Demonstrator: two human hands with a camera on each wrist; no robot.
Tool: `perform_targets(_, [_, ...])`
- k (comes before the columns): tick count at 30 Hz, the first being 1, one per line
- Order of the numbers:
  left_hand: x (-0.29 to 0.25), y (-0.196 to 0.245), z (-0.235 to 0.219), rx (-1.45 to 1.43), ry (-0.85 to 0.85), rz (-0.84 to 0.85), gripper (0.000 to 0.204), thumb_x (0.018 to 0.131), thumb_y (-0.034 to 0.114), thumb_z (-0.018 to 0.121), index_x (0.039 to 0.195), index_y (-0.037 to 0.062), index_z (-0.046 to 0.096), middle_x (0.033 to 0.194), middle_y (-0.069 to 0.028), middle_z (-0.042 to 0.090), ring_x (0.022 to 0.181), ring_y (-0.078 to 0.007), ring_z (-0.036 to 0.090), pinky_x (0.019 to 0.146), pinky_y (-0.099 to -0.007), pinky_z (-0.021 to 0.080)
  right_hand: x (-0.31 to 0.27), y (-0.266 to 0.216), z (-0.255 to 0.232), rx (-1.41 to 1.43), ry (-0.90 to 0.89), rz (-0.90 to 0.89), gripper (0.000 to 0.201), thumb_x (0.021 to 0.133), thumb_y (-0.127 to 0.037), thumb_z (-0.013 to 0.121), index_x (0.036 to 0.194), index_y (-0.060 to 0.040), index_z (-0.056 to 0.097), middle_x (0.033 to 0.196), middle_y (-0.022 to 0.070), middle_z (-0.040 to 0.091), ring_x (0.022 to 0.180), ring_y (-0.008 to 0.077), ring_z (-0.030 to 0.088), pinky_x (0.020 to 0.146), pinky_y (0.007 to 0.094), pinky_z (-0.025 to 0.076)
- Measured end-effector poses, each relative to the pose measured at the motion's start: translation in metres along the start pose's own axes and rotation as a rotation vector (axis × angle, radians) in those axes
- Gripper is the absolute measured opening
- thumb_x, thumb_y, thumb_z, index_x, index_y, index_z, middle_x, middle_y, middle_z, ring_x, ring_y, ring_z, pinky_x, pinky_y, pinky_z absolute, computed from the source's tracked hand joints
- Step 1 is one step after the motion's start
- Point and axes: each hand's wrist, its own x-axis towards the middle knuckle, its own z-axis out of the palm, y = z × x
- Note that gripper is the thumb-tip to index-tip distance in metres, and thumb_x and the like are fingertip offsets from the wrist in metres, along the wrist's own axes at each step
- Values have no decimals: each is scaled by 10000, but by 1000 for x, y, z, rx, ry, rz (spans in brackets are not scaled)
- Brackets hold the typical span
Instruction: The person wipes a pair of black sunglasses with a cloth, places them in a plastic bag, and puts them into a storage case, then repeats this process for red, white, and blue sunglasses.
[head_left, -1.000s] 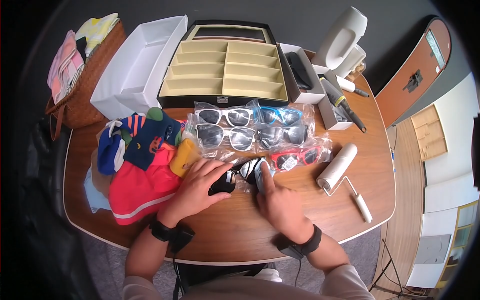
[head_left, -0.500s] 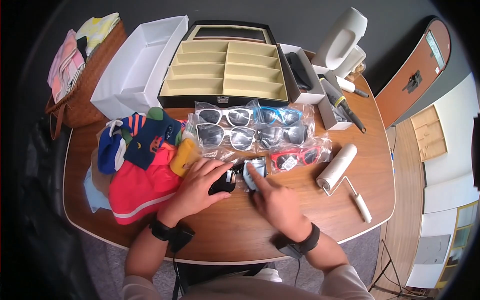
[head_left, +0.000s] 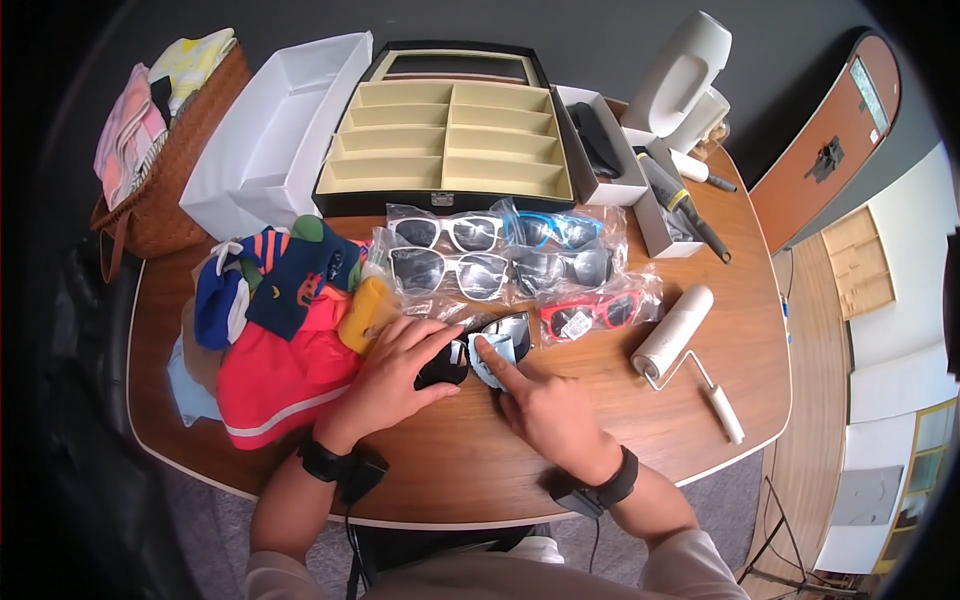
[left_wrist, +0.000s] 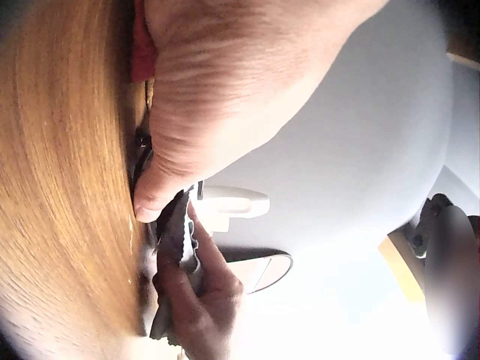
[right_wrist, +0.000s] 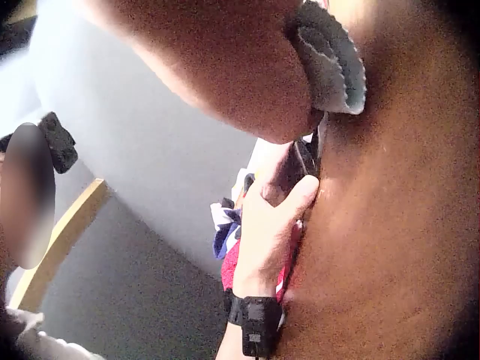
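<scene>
My left hand (head_left: pixel 395 378) grips black sunglasses (head_left: pixel 518 327), my right hand (head_left: pixel 560 418) pinches blue cloth (head_left: pixel 484 368), near an unreadable white label (head_left: pixel 576 325).

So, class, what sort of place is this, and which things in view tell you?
An indoor room, perhaps a home or office workroom: a brown wooden table with a white edge holds sunglasses in clear plastic bags, and beneath it lies a grey carpet.
</scene>
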Motion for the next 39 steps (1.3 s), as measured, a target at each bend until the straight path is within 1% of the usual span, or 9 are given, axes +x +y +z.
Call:
perform_targets(5, [1,2,0,-2,-4,-13,716,710,204,825,1345,58,529,1220,-101,542,1136,-293,486,1004,-387,394,4,11,2,11,103,173,724,809,-137,631,1486,-188,379,828,140,676,607,359,638,568,459,519])
perform_targets(15, [-2,3,-1,81,-16,56,870,659,258,869,1394,31,463,1233,-116,499,1151,-302,484,1019,-391,385,6,18,6,69,60,171,693,838,-186,627,1467,-79,357,853,199,681,620,389,648,579,486,526])
perform_targets(22, [-4,9,2,-150,139,-42,776,731,153,819,1403,26,452,1270,-146,487,1178,-302,519,1013,-362,411,6,26,0,347,490,147,616,821,-103,642,1404,-118,445,835,218,672,647,388,649,572,457,521])
perform_targets(26, [-8,-6,3,-385,279,-29,702,799,148,779,1401,14,444,1270,-148,542,1157,-261,546,976,-350,437,7,26,-6,511,646,95,606,819,7,596,1400,-74,441,857,191,662,577,284,643,533,352,509])
perform_targets(29, [-13,4,3,-837,269,-173,440,992,231,540,1341,-31,481,1197,-142,602,1022,-176,596,927,-306,451,3,22,-7,579,649,91,602,826,39,565,1404,-55,425,906,177,648,606,199,637,525,297,488])
perform_targets(31, [-12,4,2,-1038,176,-214,505,1073,358,295,1274,-46,521,1052,-139,664,887,-127,612,829,-266,465,4,20,-4,586,666,71,559,833,42,557,1374,-53,454,894,172,637,615,200,634,532,292,486])
perform_targets(35, [-11,2,7,-1384,27,-251,512,1066,378,294,1260,-37,522,1045,-138,670,907,-149,614,815,-278,476,6,19,-1,594,563,75,447,837,39,564,1277,-39,540,880,168,626,646,237,633,571,306,493])
perform_targets(37, [-11,5,9,-1300,15,-276,471,1060,350,337,1272,-35,506,1066,-135,666,953,-157,613,842,-280,475,1,14,-7,678,335,210,375,837,21,586,1209,-28,590,888,171,626,679,268,636,600,320,497])
perform_targets(39, [-11,9,11,-1208,15,-283,410,1031,280,423,1295,-30,475,1095,-123,655,999,-151,604,868,-280,472,5,14,-1,671,340,101,309,840,-8,614,1148,-15,615,876,170,627,693,275,636,615,330,496])
